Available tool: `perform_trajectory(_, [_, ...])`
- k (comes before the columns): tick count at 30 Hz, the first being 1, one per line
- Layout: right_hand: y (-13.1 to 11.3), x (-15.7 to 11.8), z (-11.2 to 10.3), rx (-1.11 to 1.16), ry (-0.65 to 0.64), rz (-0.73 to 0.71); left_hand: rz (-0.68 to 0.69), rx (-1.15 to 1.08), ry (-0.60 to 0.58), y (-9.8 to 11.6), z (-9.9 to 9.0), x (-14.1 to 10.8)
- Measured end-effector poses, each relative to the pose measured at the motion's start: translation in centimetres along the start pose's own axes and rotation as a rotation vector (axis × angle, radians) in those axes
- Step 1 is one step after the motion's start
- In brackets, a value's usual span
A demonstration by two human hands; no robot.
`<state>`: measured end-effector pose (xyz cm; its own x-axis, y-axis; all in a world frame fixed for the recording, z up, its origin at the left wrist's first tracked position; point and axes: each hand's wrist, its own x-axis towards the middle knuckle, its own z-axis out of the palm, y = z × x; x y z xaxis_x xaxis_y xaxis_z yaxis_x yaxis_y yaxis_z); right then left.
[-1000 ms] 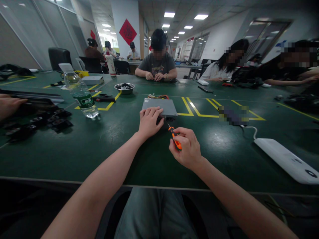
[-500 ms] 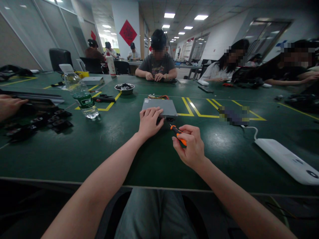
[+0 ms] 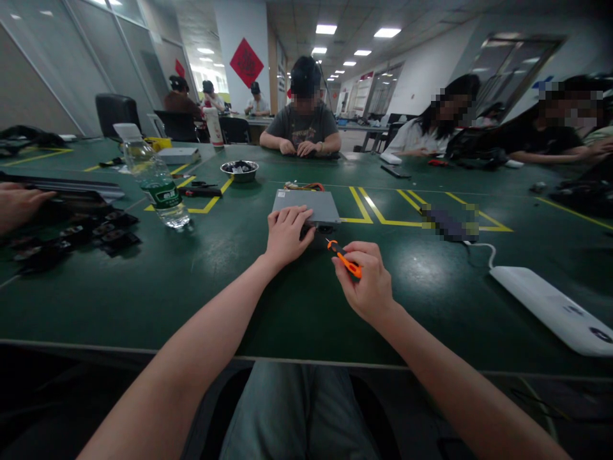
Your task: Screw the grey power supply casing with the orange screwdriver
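At the frame's centre, the left hand [image 3: 288, 231] lies spread on a grey metal box [image 3: 322, 203] on the desk [image 3: 287, 319], while the right hand [image 3: 368, 280], its grip pinching an orange-and-black screwdriver [image 3: 345, 259], likely lines up its faint, perhaps unseated tip, which turning requires seated.

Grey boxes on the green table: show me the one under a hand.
The grey box at centre, coloured wires at its far edge: the wearer's left hand rests on top. The other box, farther back at left, is untouched.
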<state>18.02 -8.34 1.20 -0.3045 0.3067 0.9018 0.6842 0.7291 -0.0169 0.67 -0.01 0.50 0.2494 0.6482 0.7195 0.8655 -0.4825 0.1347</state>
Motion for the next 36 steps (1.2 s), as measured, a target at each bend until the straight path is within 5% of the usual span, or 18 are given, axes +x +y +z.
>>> perform_trajectory(22, [0.0,-0.2,0.0,0.011,-0.064,-0.063,0.011,0.011,0.002,0.0,0.1,0.0])
perform_trajectory(36, [1.9,-0.5,-1.8,-0.022,0.1,-0.055,0.0,-0.006,-0.014,0.0,0.0,0.1])
